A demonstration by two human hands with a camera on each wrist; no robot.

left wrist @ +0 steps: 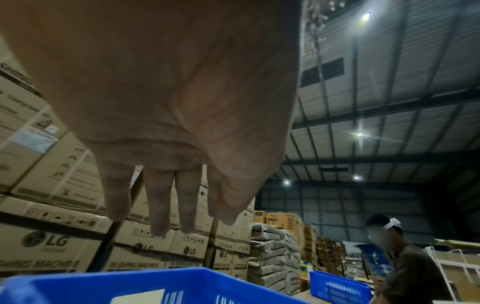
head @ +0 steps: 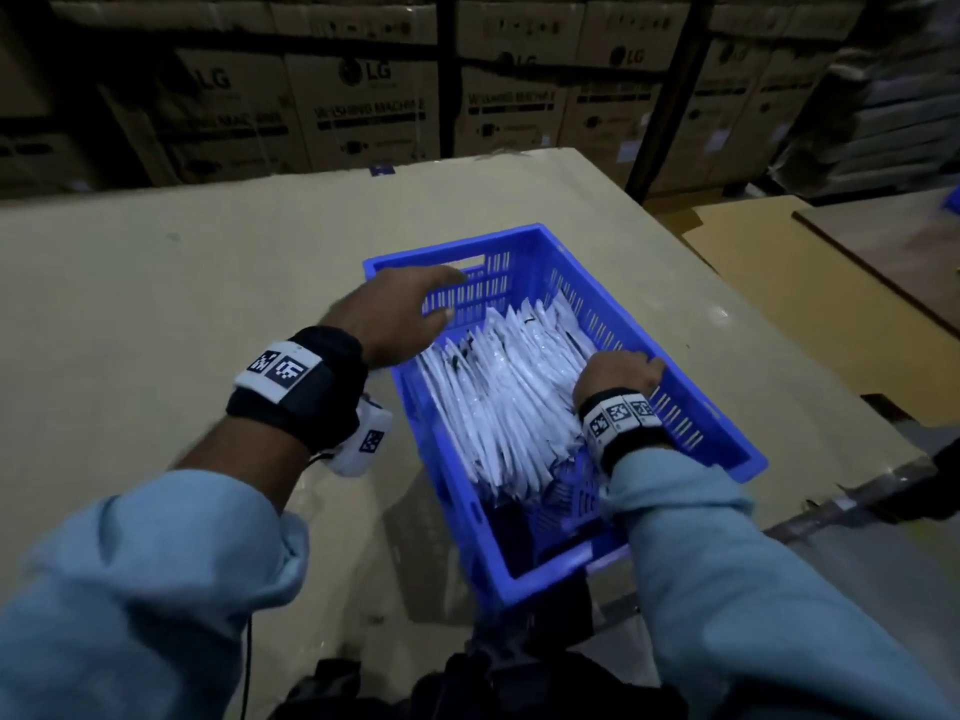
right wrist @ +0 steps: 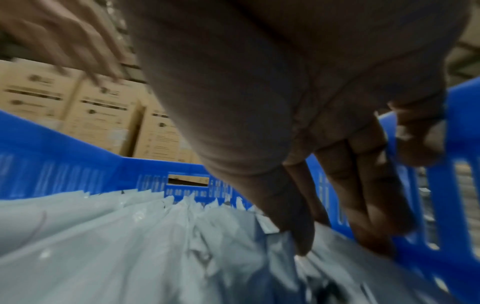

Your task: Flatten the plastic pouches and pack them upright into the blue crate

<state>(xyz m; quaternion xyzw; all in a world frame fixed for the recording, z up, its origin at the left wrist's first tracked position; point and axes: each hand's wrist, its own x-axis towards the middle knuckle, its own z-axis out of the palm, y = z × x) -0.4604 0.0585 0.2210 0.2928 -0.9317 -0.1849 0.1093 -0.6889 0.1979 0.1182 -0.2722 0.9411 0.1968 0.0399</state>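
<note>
The blue crate (head: 727, 439) sits on the table, tilted toward me. A packed row of white plastic pouches (head: 504, 387) stands upright in its far half. My right hand (head: 623, 371) grips the crate's right rim. The right wrist view shows that hand (right wrist: 350, 185) with fingers inside the blue wall (right wrist: 64, 156) beside the pouches (right wrist: 116, 236) and thumb hooked over the rim. My left hand (head: 431, 296) hovers over the far left corner with straight fingers, holding nothing. From the left wrist camera, its fingers (left wrist: 161, 197) hang above the crate edge (left wrist: 103, 286).
Cardboard sheeting covers the table (head: 182, 304). Stacked LG cartons (head: 363, 106) wall off the back. Loose cardboard sheets (head: 779, 262) lie to the right. Another person (left wrist: 405, 263) stands to the right by a second blue crate (left wrist: 337, 286). The crate's near end holds no pouches.
</note>
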